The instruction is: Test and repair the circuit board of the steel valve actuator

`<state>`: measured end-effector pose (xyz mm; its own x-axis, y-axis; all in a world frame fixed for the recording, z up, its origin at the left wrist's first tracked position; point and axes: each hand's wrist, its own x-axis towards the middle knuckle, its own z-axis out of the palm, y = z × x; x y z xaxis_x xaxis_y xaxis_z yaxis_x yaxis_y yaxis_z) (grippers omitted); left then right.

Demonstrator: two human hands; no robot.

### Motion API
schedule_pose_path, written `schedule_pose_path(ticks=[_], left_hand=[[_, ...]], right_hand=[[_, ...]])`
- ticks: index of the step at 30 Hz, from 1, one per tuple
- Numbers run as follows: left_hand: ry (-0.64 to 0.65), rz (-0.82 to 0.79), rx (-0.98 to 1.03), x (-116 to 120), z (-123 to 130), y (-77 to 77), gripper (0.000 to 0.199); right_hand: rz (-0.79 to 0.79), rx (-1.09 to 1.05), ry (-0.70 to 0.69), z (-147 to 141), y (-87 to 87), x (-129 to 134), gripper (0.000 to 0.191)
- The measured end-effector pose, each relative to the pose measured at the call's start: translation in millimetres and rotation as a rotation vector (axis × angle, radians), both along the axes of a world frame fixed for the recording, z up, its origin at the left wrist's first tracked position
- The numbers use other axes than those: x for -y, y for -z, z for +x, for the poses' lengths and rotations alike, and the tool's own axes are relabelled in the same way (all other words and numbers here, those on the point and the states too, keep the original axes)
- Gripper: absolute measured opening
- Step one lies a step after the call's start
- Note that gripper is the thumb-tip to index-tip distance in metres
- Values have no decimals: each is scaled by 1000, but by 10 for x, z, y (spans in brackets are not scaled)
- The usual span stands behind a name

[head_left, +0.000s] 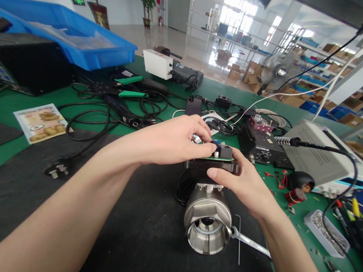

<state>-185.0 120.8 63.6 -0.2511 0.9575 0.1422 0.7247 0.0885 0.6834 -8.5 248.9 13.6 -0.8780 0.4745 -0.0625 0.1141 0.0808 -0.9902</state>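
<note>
A steel valve body [208, 220] stands on the black mat, its round opening facing me. On top of it sits a black actuator housing [201, 169] with a green circuit board [221, 158] in its upper side. My left hand [184, 139] reaches over the board, thumb and fingers pinched at small parts there; what lies between the fingertips is too small to make out. My right hand [242, 179] grips the right side of the housing, its thumb on the front face. A wrench [250, 243] and a thin hex key [238, 240] lie right of the valve.
Black cables [90, 124] and a plug [57, 169] lie at the left, near a picture card [42, 123]. Behind stand a blue bin [101, 54] and a white-grey motor unit [159, 64]. At the right are a soldering station [261, 143], a bench instrument [325, 156] and a screw tray [326, 233].
</note>
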Motion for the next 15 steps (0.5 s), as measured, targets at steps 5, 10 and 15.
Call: schedule_pose_path(ticks=[5,10,15], left_hand=[[-40,42,53,-82,67,64,27],[-59,70,43,-96,83,69,25],[-41,62,37,-81,73,62,27]], right_hand=[[1,-4,35,-15,28,-27,64],[-7,1,38,-12,31,-38,65],[-4,5,41,-11,20,-22,66]])
